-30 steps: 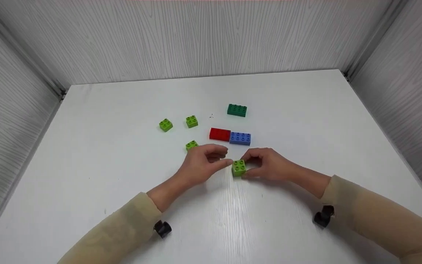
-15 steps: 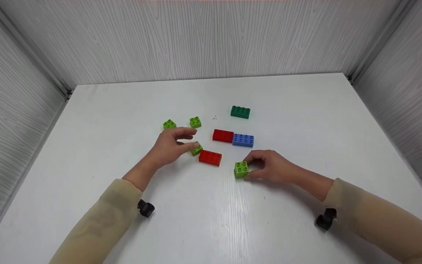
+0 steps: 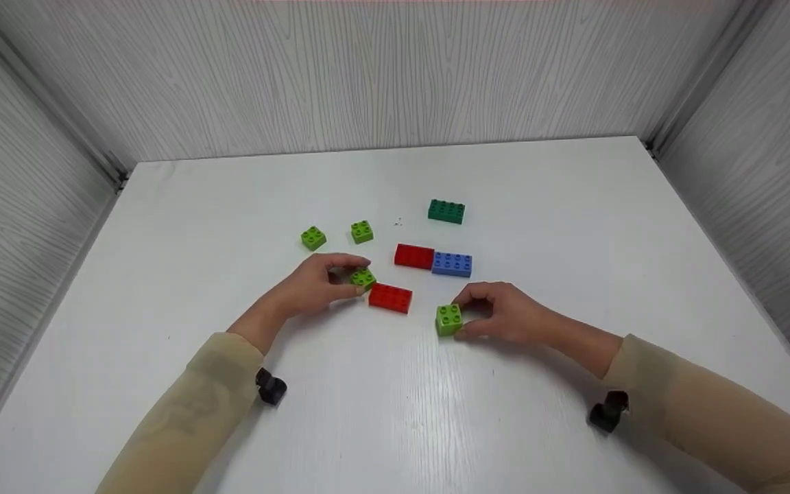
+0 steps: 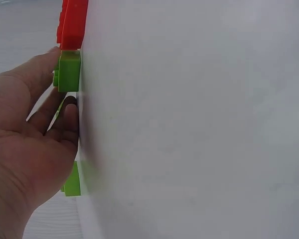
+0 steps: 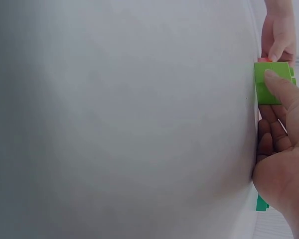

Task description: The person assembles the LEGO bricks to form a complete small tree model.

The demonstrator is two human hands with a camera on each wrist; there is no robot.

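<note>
My left hand (image 3: 309, 287) has its thumb and fingers at either side of a lime-green toy brick (image 3: 363, 278), pinching it on the table. A red brick (image 3: 390, 298) lies right beside that brick. My right hand (image 3: 513, 312) pinches a lime-green block (image 3: 449, 320) by its right end. In the right wrist view a seam across this block (image 4: 70, 72) is not visible from the left side, but the right wrist view shows the green block (image 5: 274, 89) as two stacked bricks, under the thumb.
Behind the hands, a red brick (image 3: 413, 256) and a blue brick (image 3: 452, 264) lie end to end. A dark green brick (image 3: 446, 211) sits farther back. Two lime-green bricks (image 3: 313, 238) lie at the back left. Grey panels (image 3: 395, 75) surround the white table (image 3: 395, 412).
My left hand has moved left, away from the right hand, uncovering the near red brick, and closed on the lime-green brick beside it. The right hand has stayed with its green block.
</note>
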